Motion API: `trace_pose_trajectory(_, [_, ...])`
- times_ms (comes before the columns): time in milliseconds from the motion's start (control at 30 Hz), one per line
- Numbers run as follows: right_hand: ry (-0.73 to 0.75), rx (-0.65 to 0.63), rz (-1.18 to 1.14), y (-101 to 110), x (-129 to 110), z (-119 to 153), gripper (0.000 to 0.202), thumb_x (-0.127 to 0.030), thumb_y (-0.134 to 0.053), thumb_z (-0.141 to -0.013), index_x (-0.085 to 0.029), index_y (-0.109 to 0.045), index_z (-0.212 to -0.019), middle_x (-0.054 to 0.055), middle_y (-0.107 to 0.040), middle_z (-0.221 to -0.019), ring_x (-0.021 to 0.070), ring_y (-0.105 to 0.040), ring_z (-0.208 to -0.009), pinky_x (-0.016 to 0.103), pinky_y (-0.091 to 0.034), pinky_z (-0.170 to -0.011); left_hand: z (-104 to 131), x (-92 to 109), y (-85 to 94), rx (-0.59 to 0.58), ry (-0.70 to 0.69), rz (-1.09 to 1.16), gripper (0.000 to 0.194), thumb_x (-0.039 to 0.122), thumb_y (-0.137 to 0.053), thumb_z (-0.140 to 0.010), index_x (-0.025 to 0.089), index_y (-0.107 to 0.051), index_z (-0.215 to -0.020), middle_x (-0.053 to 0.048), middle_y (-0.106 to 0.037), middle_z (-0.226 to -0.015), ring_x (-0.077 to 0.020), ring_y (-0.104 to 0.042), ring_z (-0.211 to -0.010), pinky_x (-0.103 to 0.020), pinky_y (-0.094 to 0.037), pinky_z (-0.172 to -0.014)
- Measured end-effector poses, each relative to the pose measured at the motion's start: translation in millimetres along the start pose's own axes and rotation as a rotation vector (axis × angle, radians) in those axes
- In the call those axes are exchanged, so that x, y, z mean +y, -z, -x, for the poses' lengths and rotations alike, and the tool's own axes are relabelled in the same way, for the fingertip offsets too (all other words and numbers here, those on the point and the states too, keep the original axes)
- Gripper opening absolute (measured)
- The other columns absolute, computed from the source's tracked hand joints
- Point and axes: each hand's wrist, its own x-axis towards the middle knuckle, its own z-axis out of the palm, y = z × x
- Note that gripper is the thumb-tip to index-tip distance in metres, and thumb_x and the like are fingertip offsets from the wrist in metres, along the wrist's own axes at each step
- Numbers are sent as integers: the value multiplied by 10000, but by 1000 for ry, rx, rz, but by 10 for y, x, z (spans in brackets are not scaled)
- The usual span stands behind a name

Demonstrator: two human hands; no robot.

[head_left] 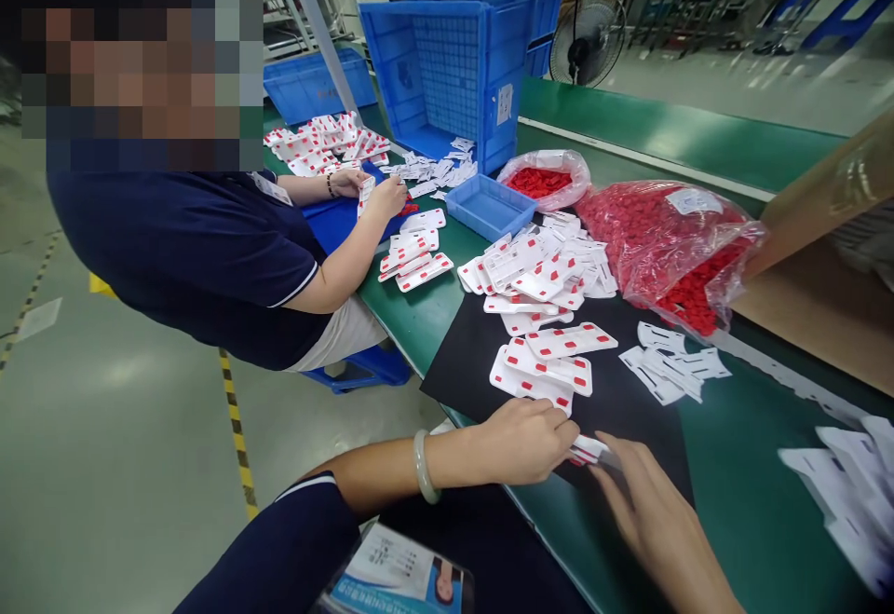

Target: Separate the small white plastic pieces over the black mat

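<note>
Above the front edge of a black mat (461, 353), a white plastic panel with red pieces (588, 449) sits between my two hands, mostly covered by fingers. My left hand (527, 442), with a pale bangle on its wrist, is closed on its near-left end. My right hand (646, 502) pinches the opposite end between thumb and fingers. Just beyond my left hand lie several overlapping white panels with red squares (548, 372). Farther back a larger heap of such panels (535, 269) spreads over the mat's far edge. Several flat white slotted pieces (670, 362) lie to the right.
At the left a co-worker (209, 232) holds a similar panel. A clear bag of red pieces (670, 241), a smaller open bag (541, 176), a shallow blue tray (491, 207) and a tipped blue crate (447, 74) stand behind. Blurred white parts (845, 493) lie far right.
</note>
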Motion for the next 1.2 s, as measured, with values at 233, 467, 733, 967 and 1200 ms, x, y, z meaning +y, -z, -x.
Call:
trace_pose_trajectory(233, [-49, 58, 33, -83, 21, -16, 253, -385, -370, -991, -216, -519, -1105, 49, -569, -894, 148, -596, -753, 248, -484, -627, -54, 40, -77, -38, -12, -28, 75, 165, -494, -871, 118, -540, -906, -81, -616, -843, -215, -600, -776, -320, -479, -633])
trace_pose_trajectory(467, [-47, 66, 44, 65, 29, -20, 294, -404, -384, -981, -226, -505, -1182, 67, -597, -1042, 163, -619, -909, 244, -504, -688, 93, -58, 17, 113, 95, 345, 508, 387, -583, -898, 107, -442, -1298, -110, -612, -1138, -213, -588, -1053, -298, -477, -915])
trace_pose_trajectory(733, [244, 97, 268, 37, -254, -309, 363, -301, -347, -989, -142, -471, -1291, 113, -607, -1145, 240, -569, -1035, 410, -422, -915, 207, -180, -61, 69, 212, 558, 228, 231, -535, -907, 137, -544, -1114, -60, -653, -970, -162, -635, -889, -235, -477, -800])
trace_pose_trajectory(967, [211, 91, 281, -139, -269, -320, 332, -231, -339, -986, -110, -466, -1268, 108, -613, -946, 226, -565, -865, 398, -447, -823, 175, -171, -56, 40, 215, 596, 255, 186, -508, -910, 147, -542, -1160, -64, -668, -1016, -166, -648, -914, -239, -478, -832])
trace_pose_trajectory(1200, [239, 141, 403, -128, -386, -345, 258, -130, -354, -936, -95, -503, -1143, 114, -595, -881, 227, -528, -782, 377, -413, -723, 191, -142, -134, 63, 233, 598, 148, 167, -474, -911, 137, -577, -1012, -54, -667, -944, -159, -640, -894, -228, -484, -807])
